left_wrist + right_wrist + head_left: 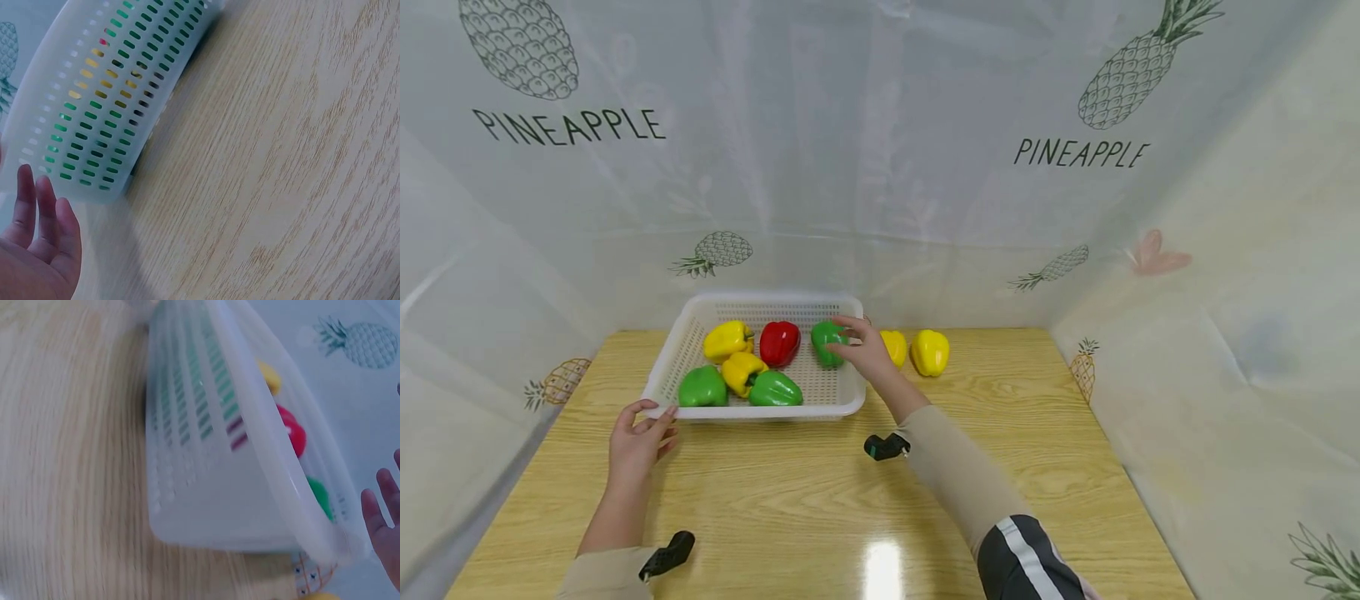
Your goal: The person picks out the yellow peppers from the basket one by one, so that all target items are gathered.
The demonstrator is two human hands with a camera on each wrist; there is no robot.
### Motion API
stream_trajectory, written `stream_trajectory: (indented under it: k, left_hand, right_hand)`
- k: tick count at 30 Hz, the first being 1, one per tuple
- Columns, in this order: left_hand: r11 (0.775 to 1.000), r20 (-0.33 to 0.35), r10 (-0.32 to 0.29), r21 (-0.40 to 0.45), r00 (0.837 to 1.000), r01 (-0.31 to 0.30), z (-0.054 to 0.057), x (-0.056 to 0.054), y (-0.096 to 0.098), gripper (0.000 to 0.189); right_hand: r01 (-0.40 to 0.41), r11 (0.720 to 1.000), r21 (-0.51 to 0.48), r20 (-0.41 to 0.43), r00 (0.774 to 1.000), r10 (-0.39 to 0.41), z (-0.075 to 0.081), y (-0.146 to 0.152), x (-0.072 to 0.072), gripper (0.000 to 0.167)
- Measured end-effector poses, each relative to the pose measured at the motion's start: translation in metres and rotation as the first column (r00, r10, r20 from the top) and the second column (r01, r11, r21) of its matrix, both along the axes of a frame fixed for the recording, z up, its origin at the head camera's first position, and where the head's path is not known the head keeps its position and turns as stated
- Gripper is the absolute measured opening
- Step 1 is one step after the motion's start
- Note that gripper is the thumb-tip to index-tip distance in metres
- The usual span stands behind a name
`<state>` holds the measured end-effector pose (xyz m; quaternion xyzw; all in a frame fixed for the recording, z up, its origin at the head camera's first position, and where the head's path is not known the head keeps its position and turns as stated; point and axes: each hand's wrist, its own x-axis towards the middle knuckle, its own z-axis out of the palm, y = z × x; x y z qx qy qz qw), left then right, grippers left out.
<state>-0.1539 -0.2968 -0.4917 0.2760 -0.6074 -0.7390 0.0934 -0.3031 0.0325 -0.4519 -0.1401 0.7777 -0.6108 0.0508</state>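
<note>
A white plastic basket (752, 412) stands on the table, holding red, yellow and green bell peppers. At its front left corner my left hand (638, 442) holds the rim between thumb and forefinger; the other fingers (47, 219) hang apart from the basket wall in the left wrist view. My right hand (867, 348) is over the basket's right side, thumb and fingers spread beside a green bell pepper (826, 343) inside. The right wrist view has the fingers (373, 515) extended, apart from the pepper. A red bell pepper (779, 343) lies left of that green one.
Two yellow bell peppers, one (893, 347) partly behind my right hand and another (930, 353), lie on the wooden table (1000, 433) right of the basket. A pineapple-print sheet (880, 167) hangs behind and along the sides.
</note>
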Motion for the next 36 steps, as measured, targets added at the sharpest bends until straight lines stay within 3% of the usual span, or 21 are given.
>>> stream_trajectory:
  k: [15,36]
  left_hand:
    - [0.999,0.013,-0.002,-0.034,1.000,0.002,-0.003,0.000,-0.002,0.030]
    - [1.000,-0.007,0.003,-0.007,1.000,-0.003,0.001,0.001,0.001,0.029]
  right_hand:
    - [-0.111,0.993,0.038,0.036,0.993,0.110,-0.005,-0.052,0.017,0.051]
    - [-0.281,0.955,0.095,0.102,0.957,0.271,-0.008,-0.104,0.035,0.051]
